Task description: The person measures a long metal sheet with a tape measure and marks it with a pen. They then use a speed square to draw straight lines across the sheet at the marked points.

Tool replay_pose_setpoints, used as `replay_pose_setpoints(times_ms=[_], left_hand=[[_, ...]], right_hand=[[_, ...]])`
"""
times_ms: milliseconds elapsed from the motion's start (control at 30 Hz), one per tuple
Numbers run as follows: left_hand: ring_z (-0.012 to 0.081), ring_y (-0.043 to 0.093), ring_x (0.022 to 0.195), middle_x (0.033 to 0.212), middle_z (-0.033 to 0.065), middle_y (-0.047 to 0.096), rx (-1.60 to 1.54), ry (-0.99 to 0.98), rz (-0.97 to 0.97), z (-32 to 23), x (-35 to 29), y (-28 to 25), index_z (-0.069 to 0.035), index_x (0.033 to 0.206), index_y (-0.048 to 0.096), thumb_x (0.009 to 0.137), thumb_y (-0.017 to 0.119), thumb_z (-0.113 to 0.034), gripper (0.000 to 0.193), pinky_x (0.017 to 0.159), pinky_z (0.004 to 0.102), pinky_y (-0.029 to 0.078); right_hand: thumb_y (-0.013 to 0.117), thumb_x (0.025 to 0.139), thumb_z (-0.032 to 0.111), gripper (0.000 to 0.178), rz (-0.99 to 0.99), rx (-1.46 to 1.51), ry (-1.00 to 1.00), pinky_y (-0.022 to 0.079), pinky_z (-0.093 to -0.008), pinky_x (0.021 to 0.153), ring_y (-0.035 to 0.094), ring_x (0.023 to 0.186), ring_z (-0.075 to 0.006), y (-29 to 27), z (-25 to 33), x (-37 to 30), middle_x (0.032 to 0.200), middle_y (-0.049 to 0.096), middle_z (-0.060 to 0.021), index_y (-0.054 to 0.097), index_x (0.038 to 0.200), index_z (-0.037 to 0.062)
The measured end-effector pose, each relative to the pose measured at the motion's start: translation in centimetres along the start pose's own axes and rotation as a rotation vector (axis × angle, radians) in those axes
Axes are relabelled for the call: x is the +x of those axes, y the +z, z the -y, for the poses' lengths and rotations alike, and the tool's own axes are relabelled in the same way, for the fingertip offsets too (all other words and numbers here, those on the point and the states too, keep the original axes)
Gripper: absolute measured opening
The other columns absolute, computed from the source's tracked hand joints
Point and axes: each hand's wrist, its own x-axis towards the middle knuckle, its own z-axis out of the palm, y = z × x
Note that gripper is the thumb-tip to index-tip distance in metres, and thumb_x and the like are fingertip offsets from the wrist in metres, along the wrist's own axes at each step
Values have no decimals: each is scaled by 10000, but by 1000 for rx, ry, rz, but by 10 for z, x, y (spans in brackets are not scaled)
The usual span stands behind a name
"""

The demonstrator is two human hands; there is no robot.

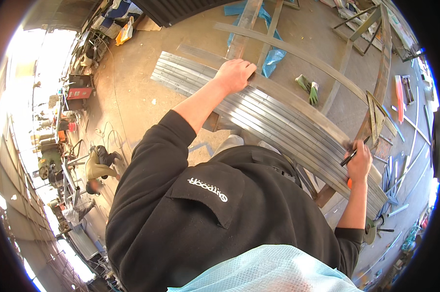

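Observation:
Long silvery metal bars (259, 108) lie side by side in a flat row, running from the upper left to the lower right in front of my body. My left hand (234, 76) rests on their far side with its fingers curled down. Something dark shows at its fingertips, too hidden to name. Farther right, my right hand (360, 163) is closed round a black marker (348, 159), held slanting over the bars. A small orange object (350, 183) shows beside that wrist, partly hidden.
The bars lie on a metal frame (322, 73). Green gloves (309, 89) lie beyond them, near blue plastic sheeting (274, 61). A triangular metal piece (375, 117) sits at the right. Another person (101, 163) crouches at the left, near a red machine (79, 92).

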Motion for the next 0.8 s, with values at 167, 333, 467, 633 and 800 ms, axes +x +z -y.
replay_pose_setpoints(times_ms=[167, 333, 467, 633, 800], left_hand=[[354, 741, 1202, 1193, 97, 788, 16, 50, 20, 49, -64, -5, -102, 1227, 734, 868, 767, -83, 361, 1025, 490, 609], [339, 762, 1120, 1143, 86, 797, 4, 122, -32, 99, -107, 2, -92, 1180, 759, 923, 735, -105, 259, 974, 470, 629], [313, 774, 1056, 1107, 74, 801, -7, 167, -97, 121, -120, 8, -91, 1149, 776, 950, 708, -101, 211, 901, 445, 647], [297, 777, 1061, 1115, 67, 797, 17, 177, -101, 131, -115, 11, -90, 1147, 788, 940, 707, -101, 223, 883, 428, 656], [289, 779, 1111, 1141, 58, 794, 20, 189, -152, 128, -110, 13, -93, 1145, 792, 940, 697, -97, 226, 913, 427, 664]], right_hand=[[858, 778, 63, 358, 52, 66, -63, 541, -554, 815, 692, 918, -419, 22, 73, -21, 886, 670, -133, 598, 1023, 87], [814, 829, 36, 307, 93, 93, -84, 547, -548, 773, 711, 866, -405, 55, 121, -27, 862, 706, -106, 614, 1052, 103], [766, 862, 8, 275, 98, 85, -70, 547, -549, 759, 719, 857, -413, 77, 134, -25, 873, 722, -112, 615, 1074, 98], [746, 883, 12, 308, 69, 106, -44, 550, -553, 753, 729, 878, -429, 90, 130, -20, 916, 730, -127, 658, 1165, 98], [743, 866, 6, 388, 96, 11, 8, 567, -576, 822, 743, 954, -442, 97, 131, -12, 978, 748, -139, 669, 1235, 101]])
